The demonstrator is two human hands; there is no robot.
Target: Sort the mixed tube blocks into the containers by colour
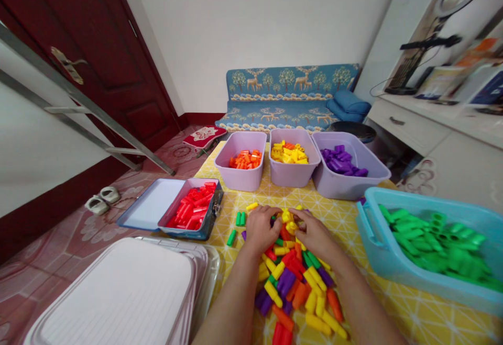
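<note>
My left hand [264, 227] is over the far part of a mixed pile of small plastic tubes [288, 280] in red, orange, yellow, green and purple. Its fingers are curled in, with the thumb near the index finger; a dark bit shows between them, too small to name. Opposite it, my right hand [316, 232] has its fingers bent round yellow tubes [290, 221] at the pile's far end, its fingertips touching them. The fingers partly hide these tubes. A few green tubes [240, 219] lie loose left of my left hand.
Lilac bins with orange [239, 178], yellow [291, 176] and purple tubes [334, 187] line the far edge. A turquoise bin [428, 277] of green tubes stands right. Left are an open tin box [210, 225] with red tubes and stacked white lids [113, 292].
</note>
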